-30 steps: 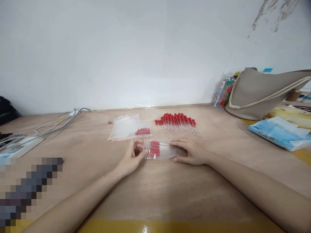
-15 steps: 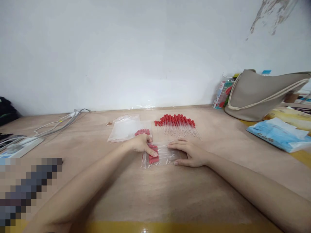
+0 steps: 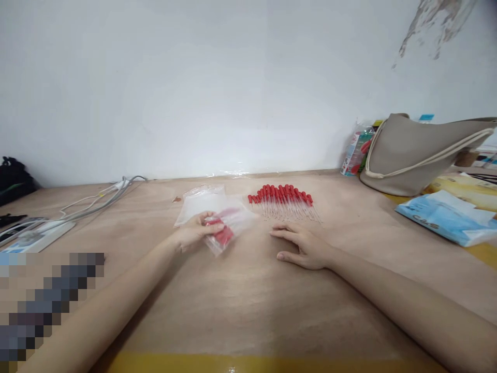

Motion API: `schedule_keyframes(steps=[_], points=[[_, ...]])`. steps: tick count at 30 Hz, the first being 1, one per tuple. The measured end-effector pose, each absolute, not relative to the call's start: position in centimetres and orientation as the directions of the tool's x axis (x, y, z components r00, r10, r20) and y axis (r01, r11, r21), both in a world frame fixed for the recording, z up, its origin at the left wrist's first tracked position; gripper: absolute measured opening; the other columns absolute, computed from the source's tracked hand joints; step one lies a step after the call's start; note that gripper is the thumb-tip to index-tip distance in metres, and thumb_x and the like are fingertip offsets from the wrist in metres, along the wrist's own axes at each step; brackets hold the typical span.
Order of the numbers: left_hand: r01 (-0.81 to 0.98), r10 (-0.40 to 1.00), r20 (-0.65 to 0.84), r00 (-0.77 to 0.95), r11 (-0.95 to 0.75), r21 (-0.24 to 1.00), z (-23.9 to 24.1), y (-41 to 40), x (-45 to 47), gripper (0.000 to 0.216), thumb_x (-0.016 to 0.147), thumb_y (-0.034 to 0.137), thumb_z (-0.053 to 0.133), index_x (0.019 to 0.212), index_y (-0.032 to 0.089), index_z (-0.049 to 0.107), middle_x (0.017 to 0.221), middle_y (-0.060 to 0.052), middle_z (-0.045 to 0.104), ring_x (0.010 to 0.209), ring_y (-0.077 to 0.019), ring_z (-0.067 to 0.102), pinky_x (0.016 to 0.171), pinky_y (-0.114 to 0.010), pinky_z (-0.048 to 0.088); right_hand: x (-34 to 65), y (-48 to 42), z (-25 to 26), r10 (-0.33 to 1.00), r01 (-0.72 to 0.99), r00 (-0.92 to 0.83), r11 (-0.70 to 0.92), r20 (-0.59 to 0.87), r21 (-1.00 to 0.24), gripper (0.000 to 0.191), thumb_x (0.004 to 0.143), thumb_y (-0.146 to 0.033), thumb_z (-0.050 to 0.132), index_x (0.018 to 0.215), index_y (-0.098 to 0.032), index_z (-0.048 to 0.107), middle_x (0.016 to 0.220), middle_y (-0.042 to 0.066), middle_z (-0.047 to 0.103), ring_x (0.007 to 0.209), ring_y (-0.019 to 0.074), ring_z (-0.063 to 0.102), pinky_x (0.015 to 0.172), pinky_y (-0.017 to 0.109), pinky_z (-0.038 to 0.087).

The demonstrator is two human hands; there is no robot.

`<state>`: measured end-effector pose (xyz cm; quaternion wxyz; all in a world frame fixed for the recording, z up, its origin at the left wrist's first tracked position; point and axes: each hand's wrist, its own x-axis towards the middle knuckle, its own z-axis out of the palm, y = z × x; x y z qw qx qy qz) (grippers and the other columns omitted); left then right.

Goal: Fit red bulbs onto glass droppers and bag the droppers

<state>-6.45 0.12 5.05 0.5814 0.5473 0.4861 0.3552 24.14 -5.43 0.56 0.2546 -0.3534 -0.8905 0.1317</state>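
Observation:
My left hand (image 3: 200, 228) pinches a clear plastic bag of droppers (image 3: 224, 236), thumb on top near the red rubber bulbs. The bag is tilted and partly smeared by motion. Under and behind it lies a stack of clear plastic bags (image 3: 200, 199). My right hand (image 3: 305, 247) rests on the tabletop with fingers apart and nothing in them. Beyond it, loose droppers (image 3: 281, 197) with red bulbs and thin clear stems lie side by side, bulbs toward the wall.
At the right are a grey bag with cord handles (image 3: 415, 155), a blue tissue pack (image 3: 442, 215) and a clear plastic package (image 3: 356, 150). Cables (image 3: 111, 199) and a white power strip (image 3: 48, 235) lie at the left. A white wall (image 3: 233, 88) stands behind the table.
My left hand has moved left, lifting the bag of droppers away from my right hand and over the stack of bags. My right hand stays nearly in place, no longer touching the bag.

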Motion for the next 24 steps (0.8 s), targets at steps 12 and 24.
schedule_keyframes(steps=[12,24], points=[[0.188,0.983,-0.185,-0.019,0.185,0.965,5.6,5.6,-3.3,0.041,0.055,0.035,0.076,0.078,0.010,0.053,0.069,-0.009,0.063,0.060,-0.0200,0.063,0.060,-0.032,0.049,24.1,-5.5,0.6,0.698,0.570,-0.619,0.715,0.361,-0.405,0.053,0.079,-0.047,0.051,0.122,-0.017,0.048,0.127,0.014,0.043,0.114,0.0235,0.043,0.096,0.040,0.036],[0.986,0.969,0.183,-0.165,0.158,0.054,3.6,6.9,-11.3,0.051,0.069,0.057,0.047,0.083,0.011,0.065,0.104,-0.018,0.060,0.107,-0.0339,0.048,0.087,-0.039,0.038,24.1,-5.4,0.5,0.712,0.580,-0.612,0.700,0.345,-0.417,0.054,0.078,-0.049,0.051,0.122,-0.018,0.048,0.128,0.014,0.043,0.115,0.0249,0.042,0.096,0.042,0.036]])
